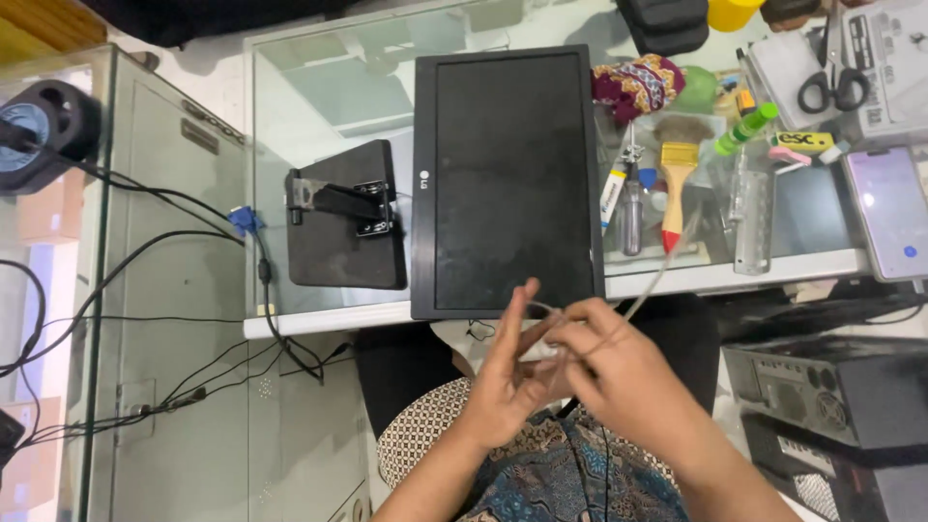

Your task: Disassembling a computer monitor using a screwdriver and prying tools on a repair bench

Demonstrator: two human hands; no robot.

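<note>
My left hand [505,372] and my right hand [619,372] meet in front of my chest, just below the glass table's front edge [319,319]. Both pinch a thin grey cable [646,290] that runs up and right toward the tools on the table. My left fingers are partly spread with the cable looped across them. A black flat monitor [507,179] lies face up on the table right above my hands. Its black stand base [343,217] lies to the left of it.
Right of the monitor lie a paintbrush [679,179], a screwdriver [630,208], a green-capped bottle [746,128], scissors [833,82] and a phone [891,208]. A computer case [831,387] sits low right. Black cables [193,309] hang by a glass cabinet at left.
</note>
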